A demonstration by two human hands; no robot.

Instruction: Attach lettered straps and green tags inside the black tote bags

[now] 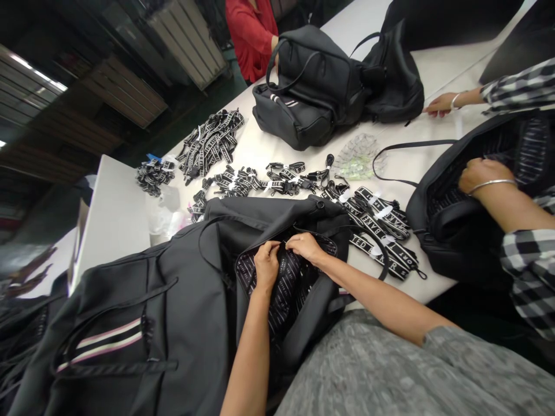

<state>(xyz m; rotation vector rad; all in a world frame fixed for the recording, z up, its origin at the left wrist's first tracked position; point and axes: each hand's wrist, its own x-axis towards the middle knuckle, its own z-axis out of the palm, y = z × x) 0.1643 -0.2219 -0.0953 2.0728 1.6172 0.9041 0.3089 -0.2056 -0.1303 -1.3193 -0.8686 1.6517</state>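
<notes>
In front of me a black bag (286, 216) lies with its mouth unzipped, showing a dark lining (281, 283) printed with white lettering. My left hand (266, 263) is pinched at the far edge of the opening. Close beside it, my right hand (304, 247) pinches at the same edge, with thumb and finger together. What sits between the fingertips is too small to make out. To the left rests another black bag (182, 323) with a striped band (104, 344) and thin handles.
Bundled lettered straps (377, 225) lie just beyond the bag, with a larger strap pile (212, 141) farther left. More black bags (321, 86) stand at the back. On the right, a co-worker in checked sleeves (526, 271) reaches into a bag (433, 231). A person in red (251, 37) stands opposite.
</notes>
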